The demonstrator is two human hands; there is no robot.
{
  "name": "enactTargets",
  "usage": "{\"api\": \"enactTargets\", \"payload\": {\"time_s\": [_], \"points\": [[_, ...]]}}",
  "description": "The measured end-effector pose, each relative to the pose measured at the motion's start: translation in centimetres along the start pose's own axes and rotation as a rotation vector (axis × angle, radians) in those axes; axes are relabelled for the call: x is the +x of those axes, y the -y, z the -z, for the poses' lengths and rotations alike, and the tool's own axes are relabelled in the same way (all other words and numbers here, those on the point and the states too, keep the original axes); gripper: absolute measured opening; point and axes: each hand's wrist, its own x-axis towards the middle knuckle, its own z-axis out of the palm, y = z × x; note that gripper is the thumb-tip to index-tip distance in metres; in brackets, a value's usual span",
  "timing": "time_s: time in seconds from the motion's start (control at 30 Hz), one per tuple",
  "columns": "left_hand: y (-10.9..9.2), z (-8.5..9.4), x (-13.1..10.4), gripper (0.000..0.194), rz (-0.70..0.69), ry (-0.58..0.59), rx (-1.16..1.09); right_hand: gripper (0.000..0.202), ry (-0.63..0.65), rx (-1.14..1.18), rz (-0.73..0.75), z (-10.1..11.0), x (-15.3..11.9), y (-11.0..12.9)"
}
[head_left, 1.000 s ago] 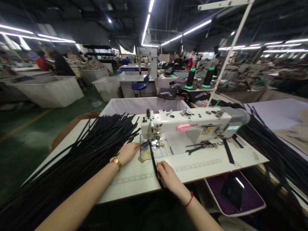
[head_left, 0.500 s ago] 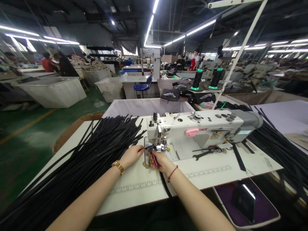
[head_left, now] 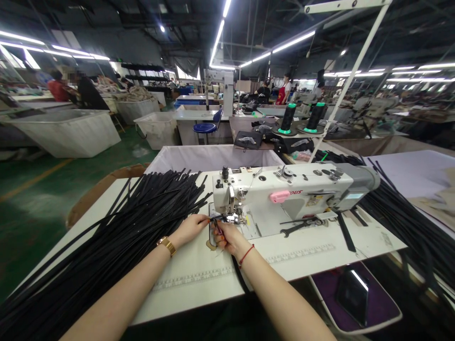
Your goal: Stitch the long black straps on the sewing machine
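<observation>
A white sewing machine (head_left: pixel 280 192) stands on the pale table, its needle area just beyond my hands. My left hand (head_left: pixel 192 228) pinches the end of a dark strip at the left of the presser foot. Close beside it, my right hand (head_left: pixel 226 238) is closed around a small tool with pinkish handles, perhaps thread snips, near the same strip. A black strap (head_left: pixel 241 277) hangs from under my right wrist over the table's front edge. To the left lies a large pile of black straps (head_left: pixel 142 227).
A wrench (head_left: pixel 296 228) and a short black strip (head_left: pixel 346 232) lie right of my hands. Two black thread spools (head_left: pixel 287 119) stand behind the machine. A phone (head_left: pixel 352 294) rests on a purple tray at lower right. Several people are in the background.
The view has shifted slightly, so the scene sits further left. My right hand has turned a little, and the tool in it has tipped up toward the strip.
</observation>
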Motion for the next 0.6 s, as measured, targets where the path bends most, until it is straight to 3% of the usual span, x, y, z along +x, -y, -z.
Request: {"api": "enactTargets", "payload": {"time_s": [0.6], "points": [[0.2, -0.3, 0.1, 0.039, 0.004, -0.007, -0.124, 0.015, -0.151, -0.017, 0.2, -0.5, 0.9, -1.9]]}}
